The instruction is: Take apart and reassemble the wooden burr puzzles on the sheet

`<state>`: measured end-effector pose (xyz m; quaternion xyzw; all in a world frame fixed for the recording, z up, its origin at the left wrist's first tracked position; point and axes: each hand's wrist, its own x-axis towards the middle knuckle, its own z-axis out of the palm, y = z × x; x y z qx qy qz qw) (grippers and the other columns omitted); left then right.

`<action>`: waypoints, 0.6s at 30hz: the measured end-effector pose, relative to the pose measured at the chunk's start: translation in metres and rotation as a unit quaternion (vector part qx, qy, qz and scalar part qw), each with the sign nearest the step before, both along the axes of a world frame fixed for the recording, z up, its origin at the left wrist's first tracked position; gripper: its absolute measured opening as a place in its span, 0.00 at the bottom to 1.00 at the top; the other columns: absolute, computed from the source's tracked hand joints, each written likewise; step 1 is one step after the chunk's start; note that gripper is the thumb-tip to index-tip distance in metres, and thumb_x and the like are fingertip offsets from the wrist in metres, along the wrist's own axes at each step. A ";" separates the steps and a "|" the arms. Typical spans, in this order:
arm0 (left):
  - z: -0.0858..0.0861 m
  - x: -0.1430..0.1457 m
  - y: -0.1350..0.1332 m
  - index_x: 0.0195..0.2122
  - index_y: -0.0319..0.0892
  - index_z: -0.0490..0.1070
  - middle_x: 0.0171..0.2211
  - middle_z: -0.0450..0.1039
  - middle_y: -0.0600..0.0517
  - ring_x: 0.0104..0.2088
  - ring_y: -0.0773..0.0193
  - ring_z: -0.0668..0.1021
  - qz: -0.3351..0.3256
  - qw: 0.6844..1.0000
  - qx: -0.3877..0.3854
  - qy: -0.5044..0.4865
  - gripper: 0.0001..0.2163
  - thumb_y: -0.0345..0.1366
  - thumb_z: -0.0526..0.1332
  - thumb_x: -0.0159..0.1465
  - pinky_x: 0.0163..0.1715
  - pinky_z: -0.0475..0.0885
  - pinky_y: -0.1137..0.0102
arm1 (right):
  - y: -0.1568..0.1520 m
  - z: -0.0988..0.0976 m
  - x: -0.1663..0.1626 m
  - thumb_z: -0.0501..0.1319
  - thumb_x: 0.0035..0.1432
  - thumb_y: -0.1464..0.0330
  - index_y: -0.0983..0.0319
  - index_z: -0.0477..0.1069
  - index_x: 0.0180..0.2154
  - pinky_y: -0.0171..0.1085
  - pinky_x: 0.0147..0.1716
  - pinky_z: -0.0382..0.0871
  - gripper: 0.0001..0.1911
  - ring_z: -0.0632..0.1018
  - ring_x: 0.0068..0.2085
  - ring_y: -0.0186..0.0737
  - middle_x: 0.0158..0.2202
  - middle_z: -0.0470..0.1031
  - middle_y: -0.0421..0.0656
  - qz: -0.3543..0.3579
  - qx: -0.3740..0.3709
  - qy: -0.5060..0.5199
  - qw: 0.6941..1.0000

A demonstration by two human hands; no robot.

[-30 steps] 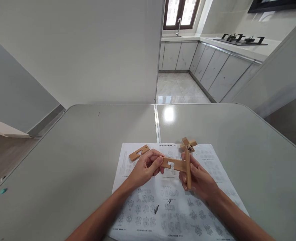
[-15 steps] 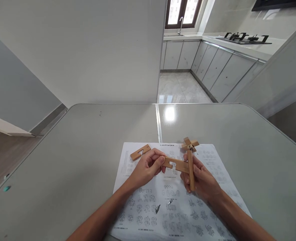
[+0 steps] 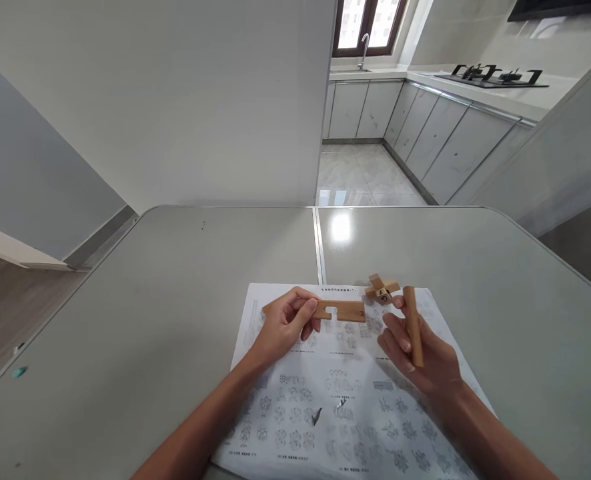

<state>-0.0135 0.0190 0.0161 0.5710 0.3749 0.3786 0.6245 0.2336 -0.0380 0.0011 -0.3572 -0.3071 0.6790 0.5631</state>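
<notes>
Between the thumb and fingers of my left hand [image 3: 286, 327] is a flat wooden puzzle piece [image 3: 348, 311] with a notch cut in its lower edge. My right hand [image 3: 428, 347] grips another wooden puzzle piece [image 3: 412, 327], a plain-looking bar held nearly upright. The two pieces are apart. Just beyond my right hand, a cross-shaped cluster of interlocked wooden pieces [image 3: 383, 288] rests at the top of the printed sheet [image 3: 345, 373]. A further wooden piece [image 3: 267, 308] lies behind my left hand, mostly hidden by it.
Rows of small diagrams cover the sheet, with two small dark scraps [image 3: 316, 417] on it. The grey table [image 3: 175, 300] has a seam down its middle. A small teal bit [image 3: 19, 372] is near its left edge. Kitchen cabinets [image 3: 440, 133] stand beyond.
The notched piece and the bar, touching before, are now separated. My right hand has moved right with the bar; my left hand has shifted slightly left, covering more of the piece lying behind it.
</notes>
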 end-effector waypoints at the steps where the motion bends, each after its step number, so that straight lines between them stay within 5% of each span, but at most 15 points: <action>1: 0.000 0.001 0.000 0.41 0.41 0.69 0.26 0.74 0.55 0.20 0.72 0.69 0.008 1.000 0.000 0.008 0.17 0.52 0.61 0.73 0.23 0.63 0.73 | 0.001 0.001 -0.001 0.72 0.58 0.48 0.52 0.71 0.42 0.36 0.14 0.60 0.20 0.63 0.16 0.33 0.21 0.65 0.33 -0.001 -0.008 -0.008 1.000; 6: -0.005 0.008 -0.005 0.41 0.42 0.68 0.27 0.77 0.54 0.20 0.71 0.71 0.051 0.991 0.066 0.107 0.13 0.48 0.60 0.74 0.23 0.66 0.73 | 0.005 0.000 -0.012 0.71 0.62 0.54 0.56 0.71 0.43 0.36 0.24 0.71 0.17 0.75 0.26 0.38 0.29 0.75 0.40 -0.009 -0.040 -0.071 0.997; 11: -0.012 0.008 -0.008 0.45 0.43 0.72 0.22 0.74 0.57 0.21 0.68 0.72 0.061 0.950 0.194 0.236 0.07 0.40 0.60 0.73 0.25 0.65 0.72 | 0.005 -0.003 -0.018 0.69 0.65 0.54 0.58 0.71 0.43 0.33 0.23 0.68 0.16 0.73 0.27 0.36 0.31 0.76 0.40 -0.006 -0.024 -0.121 0.992; 18: -0.018 0.006 -0.009 0.43 0.45 0.75 0.20 0.73 0.59 0.19 0.67 0.74 0.056 0.900 0.272 0.336 0.05 0.35 0.62 0.68 0.26 0.64 0.71 | 0.006 0.000 -0.020 0.70 0.63 0.52 0.59 0.73 0.42 0.34 0.29 0.72 0.19 0.75 0.36 0.40 0.40 0.76 0.44 -0.019 -0.005 -0.221 0.975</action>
